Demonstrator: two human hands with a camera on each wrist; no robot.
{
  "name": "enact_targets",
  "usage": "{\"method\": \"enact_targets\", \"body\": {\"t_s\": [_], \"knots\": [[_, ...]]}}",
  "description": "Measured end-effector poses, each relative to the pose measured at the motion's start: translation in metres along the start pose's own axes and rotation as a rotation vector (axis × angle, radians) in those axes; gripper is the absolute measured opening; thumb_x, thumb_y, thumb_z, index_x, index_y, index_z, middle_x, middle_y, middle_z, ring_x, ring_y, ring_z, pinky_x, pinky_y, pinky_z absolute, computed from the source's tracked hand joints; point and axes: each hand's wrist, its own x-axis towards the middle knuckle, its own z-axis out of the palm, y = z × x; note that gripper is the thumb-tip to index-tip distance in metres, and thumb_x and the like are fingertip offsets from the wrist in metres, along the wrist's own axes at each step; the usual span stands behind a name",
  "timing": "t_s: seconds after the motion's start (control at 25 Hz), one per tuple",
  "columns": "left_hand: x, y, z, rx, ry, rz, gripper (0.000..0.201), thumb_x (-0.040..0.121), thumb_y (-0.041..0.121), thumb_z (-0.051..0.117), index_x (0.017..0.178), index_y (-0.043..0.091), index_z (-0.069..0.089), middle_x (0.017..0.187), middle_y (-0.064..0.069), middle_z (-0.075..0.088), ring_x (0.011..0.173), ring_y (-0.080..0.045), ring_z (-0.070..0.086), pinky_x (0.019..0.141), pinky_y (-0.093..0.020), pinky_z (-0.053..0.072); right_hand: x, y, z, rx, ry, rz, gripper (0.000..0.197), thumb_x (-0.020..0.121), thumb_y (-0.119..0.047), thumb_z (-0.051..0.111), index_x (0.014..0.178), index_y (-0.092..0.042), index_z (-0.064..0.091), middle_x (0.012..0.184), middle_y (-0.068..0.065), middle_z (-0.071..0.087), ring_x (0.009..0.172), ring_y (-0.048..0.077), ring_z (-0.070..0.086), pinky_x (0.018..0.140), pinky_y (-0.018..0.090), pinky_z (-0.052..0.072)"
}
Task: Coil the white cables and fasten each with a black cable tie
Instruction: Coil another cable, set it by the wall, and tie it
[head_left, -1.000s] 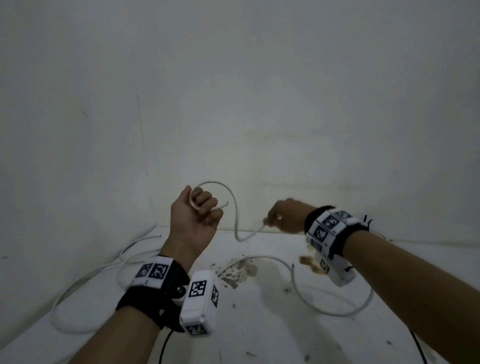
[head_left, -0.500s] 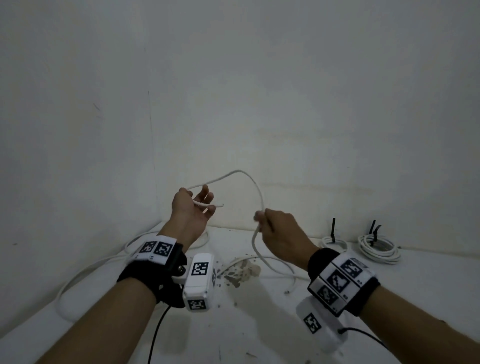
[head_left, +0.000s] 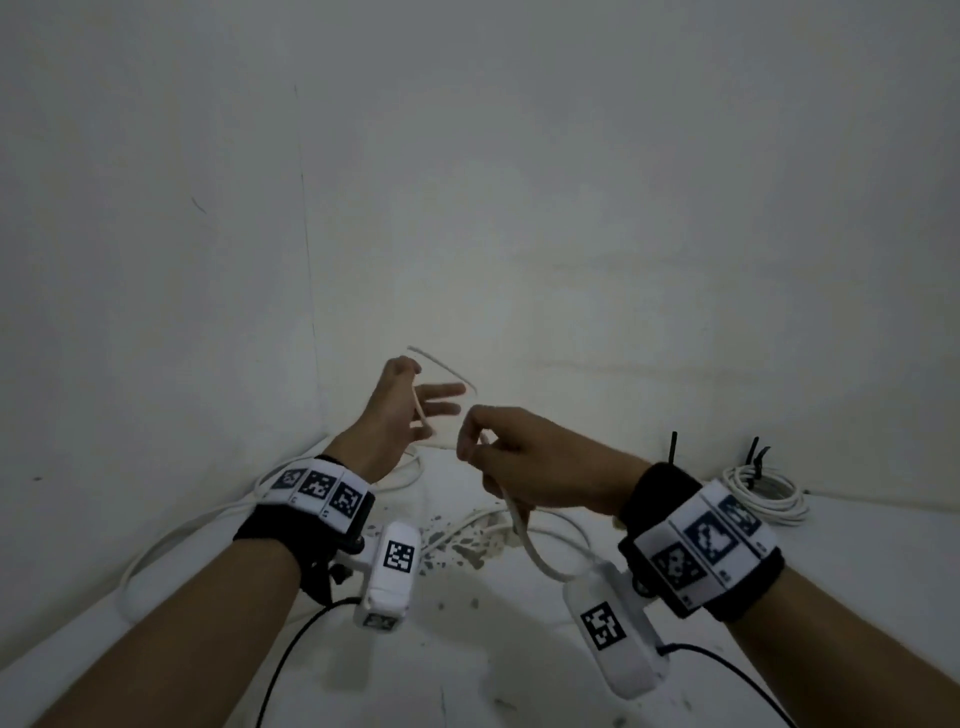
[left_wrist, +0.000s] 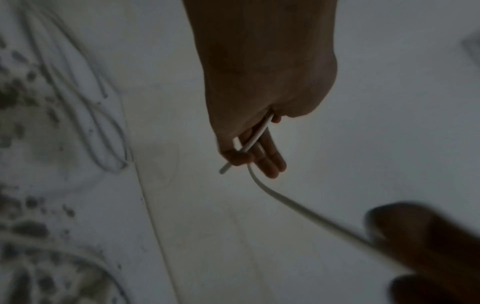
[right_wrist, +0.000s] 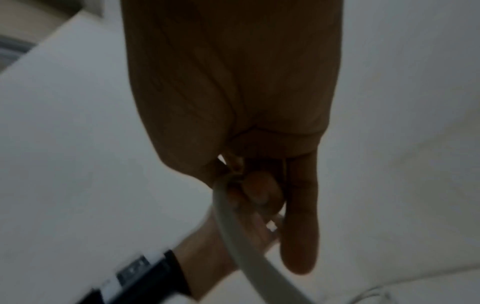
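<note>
So right now I've got both hands up in front of the corner wall, working the first loop of the white cable (head_left: 524, 535). My left hand (head_left: 397, 415) has the free end: in the left wrist view the thumb and a curled finger pinch the cable near its tip while the other fingers stick out fairly straight and spread. A short stub pokes out past the pinch. My right hand (head_left: 524, 470) is just beside it, a bit lower and to the right, with thumb and forefinger clamped on the same cable further along; the right wrist view shows it running out from under the thumb and down past the wrist.

What matters for the next move: the stretch between the 2 hands is short and runs roughly left to right, arcing up over the left fingers, though that bit is blurred in the head view so I can't trace it exactly. Below the right hand the cable hangs down to the white tabletop (head_left: 857, 561), where the slack lies in big loose curves toward the left corner. So I'd guess the right hand, being the feeding one, has to carry its section across into the left palm to close the loop.

Far right at the wall sits 1 finished coil (head_left: 769, 491) with a black cable tie (head_left: 756, 454) sticking up, plus another tie (head_left: 674, 447) standing nearer.
</note>
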Motion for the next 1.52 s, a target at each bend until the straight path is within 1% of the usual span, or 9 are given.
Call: {"method": "enact_targets", "body": {"t_s": [0.12,0.24,0.36,0.52,0.76,0.96,1.12,1.36,1.52], "knots": [[-0.004,-0.012,0.002,0.215,-0.009,0.005,0.021,0.106,0.028,0.022,0.101,0.018,0.040,0.062,0.009,0.072,0.057,-0.006,0.066,0.084,-0.035,0.029,0.000,-0.017,-0.014,0.200,-0.135,0.085,0.025,0.103,-0.018,0.041,0.095,-0.005,0.061,0.065,0.011,0.052,0.054,0.019,0.047,0.058,0.038,0.057],[0.000,-0.017,-0.003,-0.131,-0.073,-0.038,0.023,0.107,0.034,0.023,0.092,0.023,0.036,0.095,-0.008,0.077,0.075,-0.015,0.074,0.074,-0.035,0.034,0.006,-0.006,-0.023,-0.216,-0.150,0.151,0.031,0.102,-0.021,0.035,0.109,-0.012,0.064,0.082,0.009,0.059,0.070,0.022,0.052,0.070,0.042,0.057],[0.007,-0.012,-0.007,-0.457,-0.087,-0.081,0.025,0.107,0.040,0.023,0.094,0.023,0.037,0.106,-0.015,0.074,0.090,-0.025,0.074,0.086,-0.040,0.050,0.007,0.016,-0.026,-0.754,-0.094,0.144,0.035,0.100,-0.025,0.044,0.135,-0.022,0.053,0.120,0.005,0.057,0.105,0.022,0.055,0.089,0.035,0.047],[0.015,-0.008,-0.006,-0.762,-0.075,-0.052,0.022,0.108,0.033,0.025,0.098,0.019,0.040,0.107,-0.030,0.069,0.089,-0.034,0.073,0.081,-0.049,0.058,0.000,0.030,-0.026,-0.917,0.136,0.004,0.029,0.100,-0.043,0.050,0.122,-0.031,0.066,0.103,-0.002,0.042,0.105,0.020,0.050,0.074,0.034,0.043],[0.018,-0.033,0.007,-0.544,-0.211,-0.126,0.045,0.108,0.034,0.029,0.123,-0.002,0.050,0.116,-0.021,0.069,0.101,-0.029,0.070,0.085,-0.037,0.058,-0.006,0.031,-0.022,0.014,0.025,0.072,0.047,0.104,-0.042,0.045,0.097,-0.005,0.075,0.075,0.010,0.062,0.052,0.021,0.054,0.049,0.031,0.048],[-0.017,-0.046,0.035,0.052,-0.433,-0.132,0.033,0.103,0.026,0.043,0.115,-0.002,0.055,0.086,-0.015,0.071,0.073,-0.027,0.069,0.066,-0.033,0.057,0.001,0.025,-0.030,0.748,0.369,0.243,0.038,0.103,-0.030,0.052,0.090,0.002,0.069,0.062,0.006,0.057,0.045,0.016,0.054,0.044,0.026,0.047],[-0.045,-0.041,0.052,-0.014,-0.536,-0.217,0.027,0.105,0.024,0.032,0.095,0.012,0.054,0.047,0.003,0.036,0.037,-0.009,0.027,0.041,-0.021,0.027,0.010,0.035,-0.044,1.159,0.660,0.328,0.028,0.102,-0.025,0.055,0.081,-0.008,0.058,0.061,0.002,0.053,0.042,0.011,0.056,0.041,0.020,0.051],[-0.041,-0.036,0.057,-0.114,-0.445,-0.278,0.045,0.096,0.046,0.047,0.060,0.023,0.032,0.046,0.008,0.016,0.036,-0.009,0.013,0.041,-0.024,0.011,-0.002,0.072,-0.044,0.196,0.729,0.431,0.069,0.077,-0.069,0.068,0.053,-0.006,0.056,0.046,0.004,0.052,0.037,0.019,0.045,0.043,0.029,0.048],[-0.042,-0.033,0.060,-0.182,-0.457,-0.328,0.049,0.094,0.044,0.047,0.057,0.024,0.023,0.046,0.008,0.014,0.039,-0.010,0.006,0.042,-0.024,0.006,-0.004,0.076,-0.038,0.048,0.901,0.352,0.076,0.070,-0.077,0.068,0.043,-0.019,0.027,0.035,-0.007,0.027,0.036,0.014,0.029,0.048,0.030,0.037]]}}
